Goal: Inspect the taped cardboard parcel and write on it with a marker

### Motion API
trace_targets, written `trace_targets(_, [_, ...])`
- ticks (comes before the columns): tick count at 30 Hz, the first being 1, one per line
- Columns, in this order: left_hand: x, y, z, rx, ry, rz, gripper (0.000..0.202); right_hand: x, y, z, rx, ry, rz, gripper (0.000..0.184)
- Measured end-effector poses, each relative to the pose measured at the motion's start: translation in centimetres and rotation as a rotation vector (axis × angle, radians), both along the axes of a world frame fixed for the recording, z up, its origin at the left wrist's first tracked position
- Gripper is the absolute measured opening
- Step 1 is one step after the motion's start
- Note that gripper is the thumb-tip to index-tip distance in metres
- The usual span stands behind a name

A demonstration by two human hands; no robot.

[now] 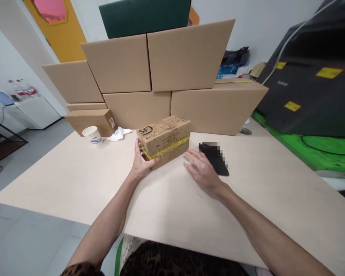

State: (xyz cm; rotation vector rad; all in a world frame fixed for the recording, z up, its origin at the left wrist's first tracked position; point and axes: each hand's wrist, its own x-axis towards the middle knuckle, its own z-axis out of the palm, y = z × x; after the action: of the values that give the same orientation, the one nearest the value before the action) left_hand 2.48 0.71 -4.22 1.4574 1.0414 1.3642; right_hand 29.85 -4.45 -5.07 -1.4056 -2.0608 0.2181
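A small brown cardboard box with black "SF" print and a yellow strip around its sides rests on the table in front of me. My left hand grips its left end, the thumb on the near face and the fingers round the far side of the corner. Close to the box's right end is my right hand, fingers loosely bent and spread, with nothing seen in it. A flat black item, partly blurred out, lies just beyond that hand; I cannot tell its kind.
Large cardboard boxes are stacked along the table's far side, a dark green box on top. A paper cup and crumpled tissue stand at the left. A roll of tape lies back right. The table ends near my body.
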Motion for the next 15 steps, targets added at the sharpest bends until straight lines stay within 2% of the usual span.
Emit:
trace_targets(4, [-0.4,-0.9,1.4,-0.106,-0.128,0.01,0.132,2.7,1.2,2.0,-0.196,-0.348,-0.16,0.048])
trace_targets(8, [-0.5,-1.0,1.7,-0.161,-0.263,0.039,0.124,3.7,1.5,3.2,-0.304,-0.501,-0.122,0.044])
trace_targets(12, [-0.5,-0.7,1.4,-0.154,-0.331,0.044,0.122,3.3,1.4,4.1,-0.403,-0.631,-0.07,0.039])
trace_targets(15, [-0.5,-0.7,1.3,-0.16,-0.34,0.047,0.123,2.6,1.5,4.7,-0.437,-0.686,-0.08,0.041])
